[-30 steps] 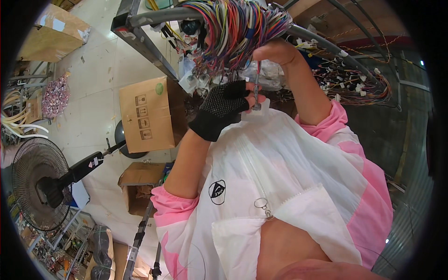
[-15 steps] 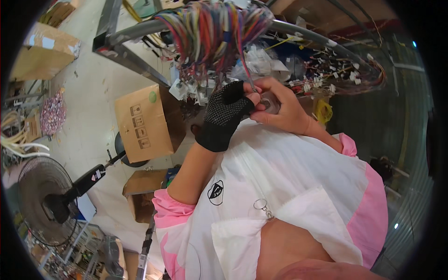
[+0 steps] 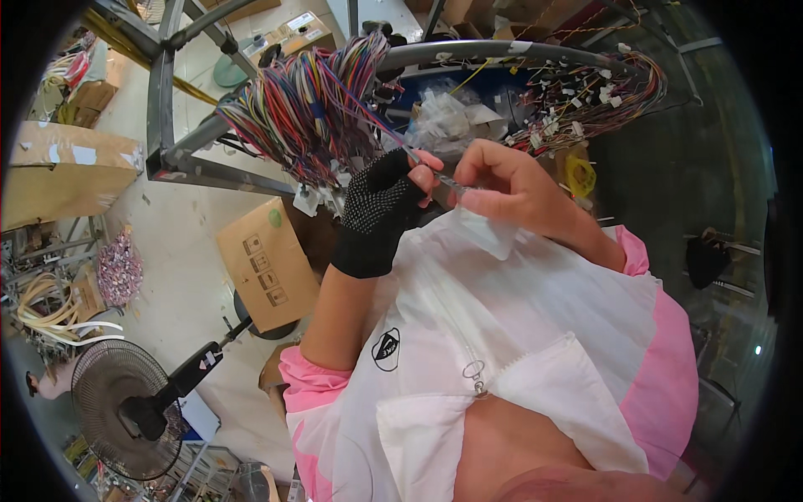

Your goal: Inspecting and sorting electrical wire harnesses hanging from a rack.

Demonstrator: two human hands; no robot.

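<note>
My left hand [image 3: 378,209], in a black fingerless glove with pale dots, pinches a thin bundle of wires [image 3: 381,124]. Those wires run up to a thick hank of many-coloured wires [image 3: 305,109] draped over a grey metal rail. Beyond the left fingertips, the bundle looks twisted and reaches my bare right hand [image 3: 523,199], whose thumb and fingers close on its end. A clear plastic piece, like a small bag [image 3: 485,234], hangs below the right fingers against my white jacket. The wire end inside the right hand's grip is hidden.
The curved metal rail [image 3: 443,53] crosses in front of me; more wires with white connectors [image 3: 577,100] hang at its right. Crumpled clear plastic [image 3: 447,121] lies behind my hands. To the left are a cardboard box [image 3: 269,266] and a standing fan [image 3: 130,410].
My hands have drawn slightly apart, with a stretch of twisted wires now showing between them. The clear plastic hangs lower under my right hand. The whole view has shifted.
</note>
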